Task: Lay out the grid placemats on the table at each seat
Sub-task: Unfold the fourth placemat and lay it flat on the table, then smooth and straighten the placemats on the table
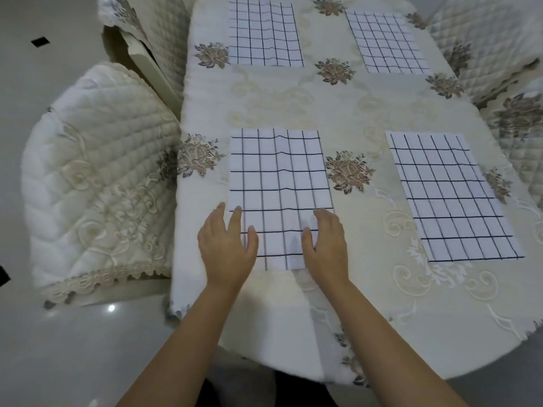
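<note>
Both hands flat, fingers spread: left hand (pixel 226 245) and right hand (pixel 326 245) press the near corners of the white black-gridded cloth placemat (pixel 279 183) onto the cream floral-embroidered surface (pixel 352 113), near-left seat.

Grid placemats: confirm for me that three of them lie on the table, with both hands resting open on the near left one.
Not three: the head view shows four on the table: the far left placemat, far right placemat, near left placemat and near right placemat. The rest stands: the left hand and right hand both rest open on the near left placemat.
</note>
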`<state>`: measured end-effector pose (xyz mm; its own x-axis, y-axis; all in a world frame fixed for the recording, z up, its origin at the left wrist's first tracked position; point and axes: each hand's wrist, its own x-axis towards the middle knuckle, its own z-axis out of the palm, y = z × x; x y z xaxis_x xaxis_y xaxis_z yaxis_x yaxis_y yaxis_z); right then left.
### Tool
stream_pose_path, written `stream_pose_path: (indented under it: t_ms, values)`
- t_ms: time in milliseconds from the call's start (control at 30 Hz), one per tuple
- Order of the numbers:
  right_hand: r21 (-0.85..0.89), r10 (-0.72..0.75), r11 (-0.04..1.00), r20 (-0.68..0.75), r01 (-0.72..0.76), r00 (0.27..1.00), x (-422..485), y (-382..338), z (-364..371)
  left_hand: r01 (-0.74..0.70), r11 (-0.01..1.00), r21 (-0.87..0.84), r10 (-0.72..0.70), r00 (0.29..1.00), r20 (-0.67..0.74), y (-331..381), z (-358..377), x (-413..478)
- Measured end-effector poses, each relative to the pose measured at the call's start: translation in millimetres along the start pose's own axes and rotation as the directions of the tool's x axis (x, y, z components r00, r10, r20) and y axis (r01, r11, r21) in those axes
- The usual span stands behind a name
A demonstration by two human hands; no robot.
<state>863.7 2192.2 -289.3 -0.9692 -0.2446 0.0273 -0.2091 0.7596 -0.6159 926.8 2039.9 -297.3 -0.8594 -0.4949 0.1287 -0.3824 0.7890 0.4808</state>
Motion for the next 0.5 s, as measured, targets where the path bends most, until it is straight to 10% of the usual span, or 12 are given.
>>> stream_pose_path:
  t_ms: [200,500]
  values:
    - [0.423,0.108,0.903,-0.060,-0.072,0.992,-22.9,-163.2,51.7,0.262,0.765,-0.588,-0.317,0.948,0.010,-67.4,-115.4,29.3]
    - [0.798,0.223,0.592,-0.028,-0.113,0.974,-17.0,-363.1,143.5,0.272,0.485,-0.831,-0.233,0.956,0.177,-214.8,-256.6,81.6]
